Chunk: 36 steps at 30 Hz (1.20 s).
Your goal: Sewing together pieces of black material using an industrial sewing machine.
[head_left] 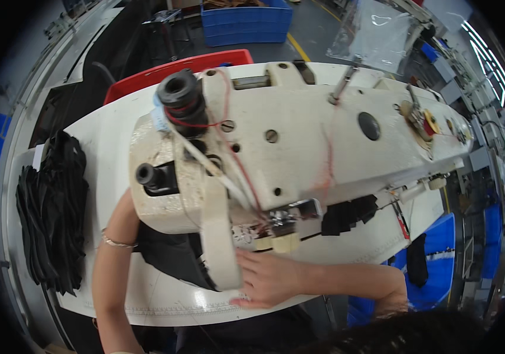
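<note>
A white industrial sewing machine (pixel 299 147) fills the middle, with red thread and a white band (pixel 220 242) at its left end. My left forearm (pixel 110 277), with a bracelet at the wrist, reaches behind that end, which hides the hand. Black fabric (pixel 164 253) lies beneath the machine's left end. My right hand (pixel 264 277) rests at the fabric's right edge beside the band, fingers stretched toward it and thumb apart, fingertips partly hidden. Further right, under the machine, are small black fabric pieces (pixel 347 215).
A stack of black fabric (pixel 51 218) lies on the left of the white table (pixel 102 153). Snips (pixel 403 224) lie at the right. A red bin (pixel 146 76) and blue crate (pixel 246 26) stand beyond; another blue bin (pixel 444 236) with black pieces sits at the right.
</note>
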Each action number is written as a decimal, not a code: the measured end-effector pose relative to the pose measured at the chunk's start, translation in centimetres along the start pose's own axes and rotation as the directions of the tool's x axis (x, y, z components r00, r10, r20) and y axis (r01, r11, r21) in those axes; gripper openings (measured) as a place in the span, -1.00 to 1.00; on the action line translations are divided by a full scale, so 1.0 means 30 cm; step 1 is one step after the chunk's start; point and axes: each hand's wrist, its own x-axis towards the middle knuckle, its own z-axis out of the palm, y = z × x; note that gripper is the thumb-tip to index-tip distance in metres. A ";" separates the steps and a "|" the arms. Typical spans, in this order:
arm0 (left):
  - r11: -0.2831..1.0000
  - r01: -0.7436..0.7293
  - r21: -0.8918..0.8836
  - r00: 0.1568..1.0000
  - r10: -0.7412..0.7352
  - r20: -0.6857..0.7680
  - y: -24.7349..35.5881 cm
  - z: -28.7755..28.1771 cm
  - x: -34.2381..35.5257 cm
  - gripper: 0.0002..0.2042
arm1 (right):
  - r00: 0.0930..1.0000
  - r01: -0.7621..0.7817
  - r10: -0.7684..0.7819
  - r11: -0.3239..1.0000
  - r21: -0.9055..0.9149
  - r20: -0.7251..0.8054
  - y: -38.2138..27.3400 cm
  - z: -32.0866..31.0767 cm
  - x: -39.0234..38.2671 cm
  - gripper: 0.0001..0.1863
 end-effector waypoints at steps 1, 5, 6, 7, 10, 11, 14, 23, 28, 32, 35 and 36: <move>0.998 -0.008 -0.056 1.000 0.010 0.026 -0.036 0.010 0.020 -0.83 | 0.998 0.024 -0.026 0.999 -0.027 -0.059 -0.022 -0.044 -0.032 -0.65; 0.996 0.029 -0.081 1.000 -0.028 0.010 -0.072 -0.105 -0.179 -0.84 | 0.950 -0.297 0.305 0.807 -0.511 -0.070 0.028 -0.241 -0.090 -0.82; 0.995 0.018 -0.095 1.000 -0.017 0.014 -0.052 -0.101 -0.207 -0.84 | 0.881 -0.471 0.406 0.697 -0.541 -0.243 0.113 -0.270 -0.097 -0.93; 0.998 0.001 -0.070 0.998 -0.006 -0.060 -0.031 -0.092 -0.257 -0.86 | 0.817 -0.514 0.531 0.494 -0.702 -0.224 0.202 -0.292 -0.165 -0.87; 0.998 -0.044 -0.034 0.991 0.040 -0.125 0.059 -0.062 -0.378 -0.89 | 0.942 -0.159 0.332 0.303 -0.940 -0.052 0.406 -0.375 -0.361 -0.67; 0.997 -0.066 -0.025 0.992 0.063 -0.108 0.082 -0.045 -0.405 -0.91 | 0.943 -0.152 0.327 0.285 -0.946 -0.053 0.399 -0.402 -0.361 -0.67; 0.996 -0.084 -0.027 0.995 0.083 -0.059 0.112 -0.003 -0.474 -0.92 | 0.923 -0.240 0.372 0.358 -0.902 -0.098 0.487 -0.399 -0.247 -0.67; 0.992 -0.110 -0.054 0.994 0.111 0.009 0.135 0.023 -0.614 -0.91 | 0.869 -0.434 0.464 0.541 -0.721 -0.175 0.380 -0.375 -0.167 -0.68; 0.922 -0.367 -0.127 0.919 0.380 0.102 0.110 0.096 -0.600 -0.84 | 0.821 -0.528 0.543 0.602 -0.600 -0.177 0.326 -0.414 -0.165 -0.69; 0.942 -0.265 -0.205 0.930 0.306 0.204 0.115 0.124 -0.667 -0.80 | 0.725 -0.604 0.688 0.613 -0.509 -0.032 0.139 -0.456 -0.125 -0.72; 0.869 0.180 -0.461 0.892 0.053 0.448 0.126 0.083 -0.734 -0.76 | 0.592 -0.804 0.804 0.584 0.113 0.058 -0.196 -0.499 -0.045 -0.83; 0.864 0.193 -0.465 0.894 0.041 0.446 0.153 0.082 -0.739 -0.76 | 0.519 -0.824 0.845 0.453 0.340 0.131 -0.313 -0.530 -0.007 -0.85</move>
